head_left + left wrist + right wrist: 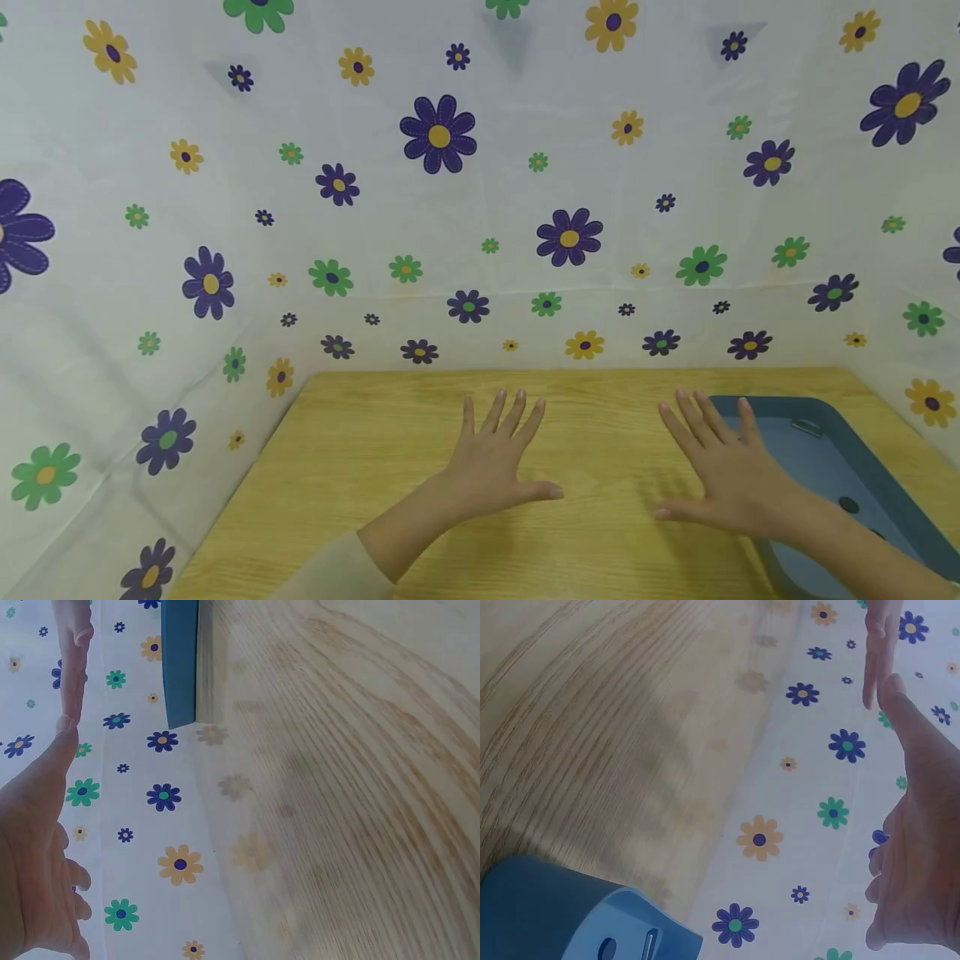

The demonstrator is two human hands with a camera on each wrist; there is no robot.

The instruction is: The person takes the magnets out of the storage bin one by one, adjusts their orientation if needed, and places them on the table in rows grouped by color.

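Observation:
My left hand (pixel 489 473) is held over the wooden table (pixel 360 467), palm down, its fingers spread and nothing in them. To the right, my right hand (pixel 738 483) is likewise spread and holds nothing. It overlaps the left side of a blue tray (pixel 802 467) in the head view. Inside that tray are a small dark round thing (pixel 848 505) and a small shiny rectangular piece (pixel 807 428); their kind cannot be made out. Another dark spot is partly covered by the right forearm. In the right wrist view, the thumb and curved fingertips of the right hand (pixel 922 832) touch nothing.
A white sheet (pixel 480 200) printed with purple, green and yellow flowers hangs behind the table and along both sides. The tray's raised rim (pixel 892 483) runs near the table's right edge. Wood grain shows across the left and middle of the tabletop.

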